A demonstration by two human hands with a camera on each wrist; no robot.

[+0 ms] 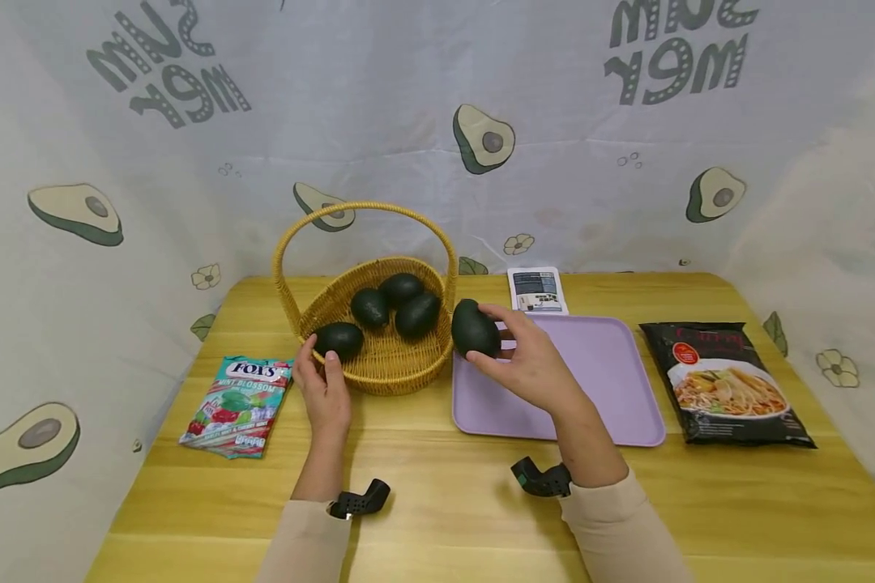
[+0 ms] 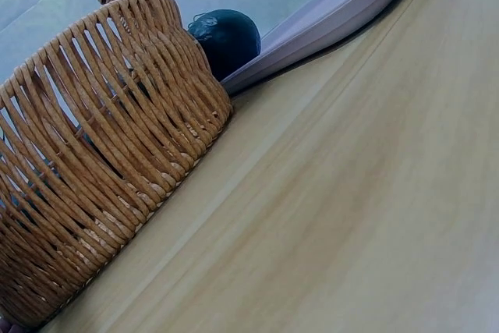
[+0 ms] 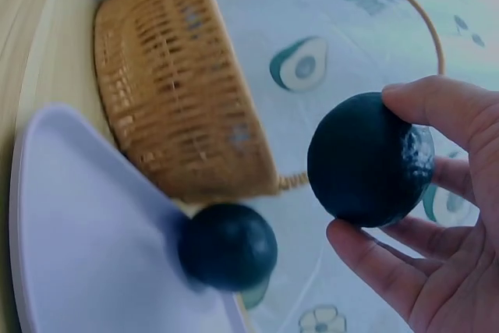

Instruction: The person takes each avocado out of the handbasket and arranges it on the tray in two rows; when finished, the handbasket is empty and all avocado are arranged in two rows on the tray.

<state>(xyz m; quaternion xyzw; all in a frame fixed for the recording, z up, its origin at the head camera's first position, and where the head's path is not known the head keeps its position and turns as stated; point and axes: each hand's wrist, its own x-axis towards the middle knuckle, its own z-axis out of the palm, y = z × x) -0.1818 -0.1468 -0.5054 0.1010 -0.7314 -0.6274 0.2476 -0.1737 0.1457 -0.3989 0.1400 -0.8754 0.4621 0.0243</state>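
Observation:
My right hand (image 1: 528,356) holds a dark green avocado (image 1: 475,328) between thumb and fingers, above the left edge of the lilac tray (image 1: 554,425). Below it, in the right wrist view, a second avocado (image 3: 228,247) rests on the tray beside the basket; the held one hides it in the head view. My left hand (image 1: 323,393) grips the front left side of the wicker basket (image 1: 390,372), thumb at the rim. Inside, one avocado (image 1: 339,340) lies close to that thumb. Three more avocados (image 1: 417,316) sit together at the back of the basket.
Left of the basket lies a FOX'S candy bag (image 1: 239,407). A black noodle packet (image 1: 725,385) is right of the tray, and a small white packet (image 1: 537,290) lies behind it. The basket's tall handle (image 1: 364,205) arches overhead. A printed curtain (image 1: 408,81) encloses the wooden table (image 1: 437,510).

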